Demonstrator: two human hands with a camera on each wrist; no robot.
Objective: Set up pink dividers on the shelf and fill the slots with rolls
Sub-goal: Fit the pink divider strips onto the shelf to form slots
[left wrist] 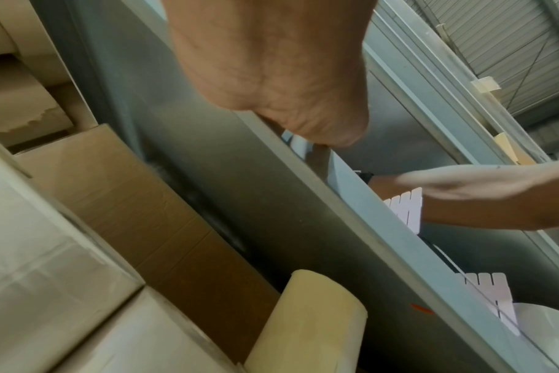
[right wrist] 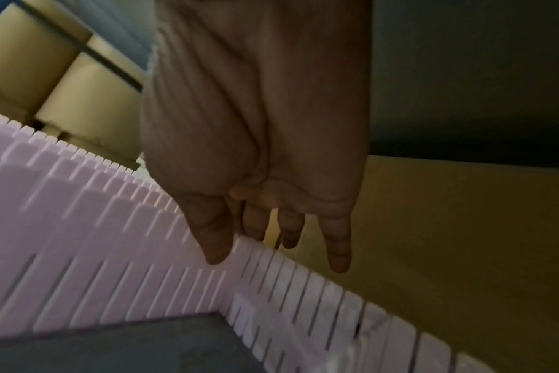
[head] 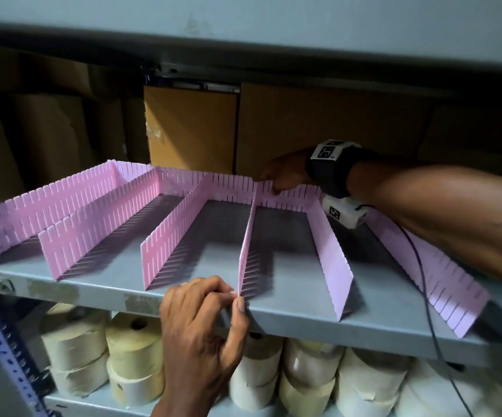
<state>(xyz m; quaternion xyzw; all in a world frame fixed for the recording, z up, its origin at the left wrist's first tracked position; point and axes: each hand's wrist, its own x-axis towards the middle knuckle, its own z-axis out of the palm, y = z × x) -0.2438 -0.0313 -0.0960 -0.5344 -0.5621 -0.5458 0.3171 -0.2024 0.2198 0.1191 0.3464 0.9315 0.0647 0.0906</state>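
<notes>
Two hands work one pink divider (head: 248, 245) on the shelf (head: 289, 311). At the front edge, the left hand (head: 201, 323) pinches its near end; at the back, the right hand (head: 283, 176) rests loosely spread fingers on the rear strip (head: 228, 183). Advisable: keep the panel upright, seat notch squarely. Rolls (head: 135, 344) wait below.
</notes>
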